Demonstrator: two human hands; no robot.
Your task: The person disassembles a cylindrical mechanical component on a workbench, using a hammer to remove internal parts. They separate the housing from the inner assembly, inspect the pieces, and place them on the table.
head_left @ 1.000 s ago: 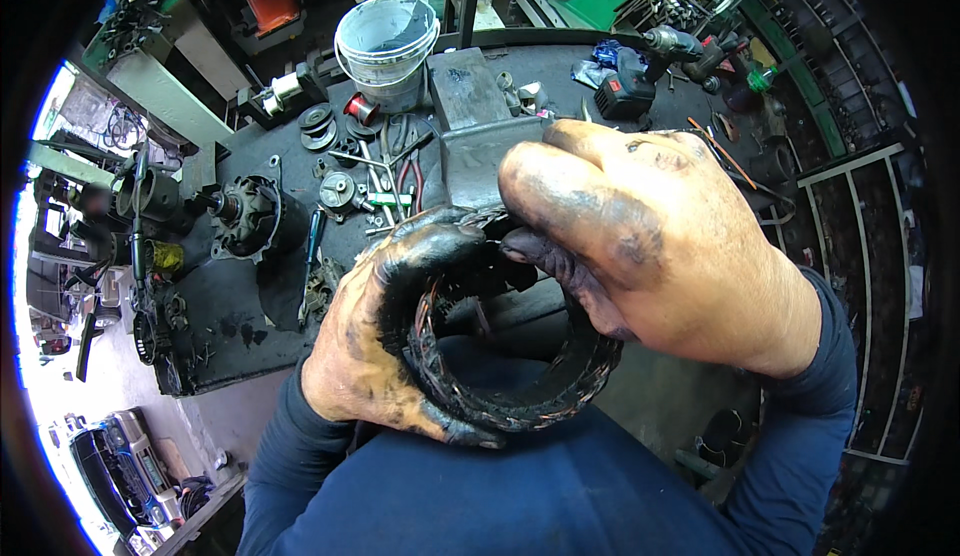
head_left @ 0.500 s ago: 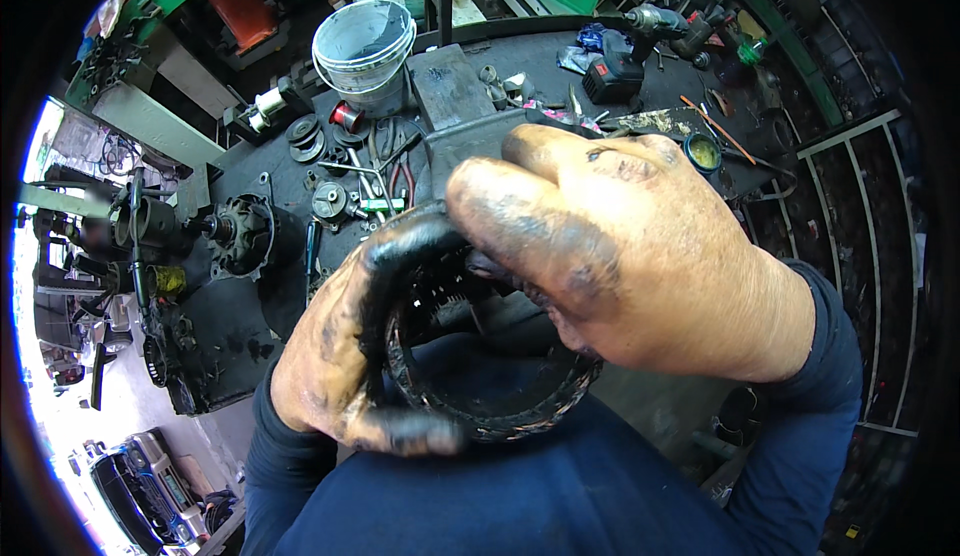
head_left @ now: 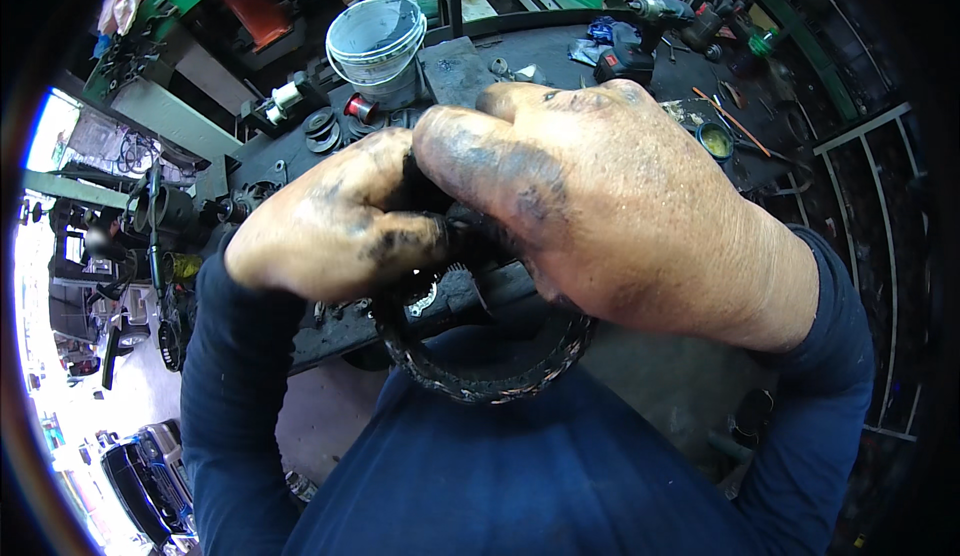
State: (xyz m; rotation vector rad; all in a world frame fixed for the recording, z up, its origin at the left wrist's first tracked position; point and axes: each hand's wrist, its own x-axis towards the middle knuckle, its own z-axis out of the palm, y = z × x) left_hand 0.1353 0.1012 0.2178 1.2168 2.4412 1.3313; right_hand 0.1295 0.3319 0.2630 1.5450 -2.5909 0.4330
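Between my hands is a blackened stator, a ring with slotted teeth inside and bits of copper showing along its near rim. My right hand is closed over its far right side, thumb and fingers stained with black grime. Close beside it, my left hand is closed at the far left part of the ring, its thumb pressed toward the right hand's fingers. Both hands hide the far rim and the fingertips. The stator is held up in front of my dark blue clothing, above the bench's near edge.
A white bucket stands on the dark workbench beyond my hands. Black discs and a red spool lie near it. A cordless drill and an open tin are at the far right.
My left hand has moved from around the ring's left side up to its far rim, beside my right hand. The stator has shifted slightly, and the view has turned a little.
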